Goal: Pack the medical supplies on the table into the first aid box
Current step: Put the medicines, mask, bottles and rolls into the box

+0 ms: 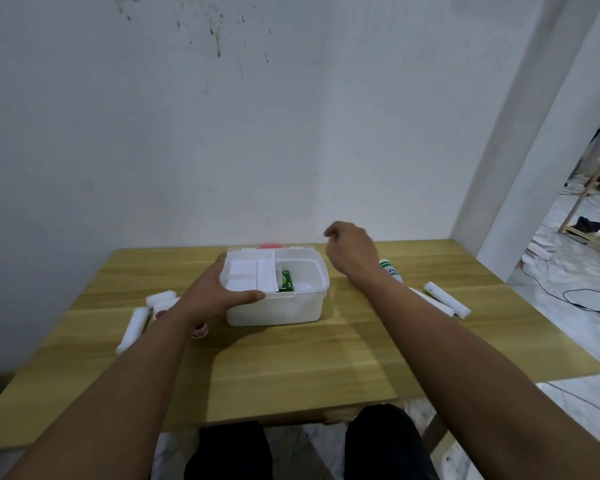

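while the left hand [219,289] is gripping the box [278,308] by its rim, the right hand [352,251], loosely curled and holding nothing, is hovering; bracing the box well is easing the bottle's [390,270] pickup.

open white first aid box [274,306], bandage rolls [445,299] alongside

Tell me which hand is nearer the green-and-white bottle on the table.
Right. The right hand hovers just left of the green-and-white bottle, its wrist overlapping it in view. The left hand grips the first aid box at its left corner, farther away.
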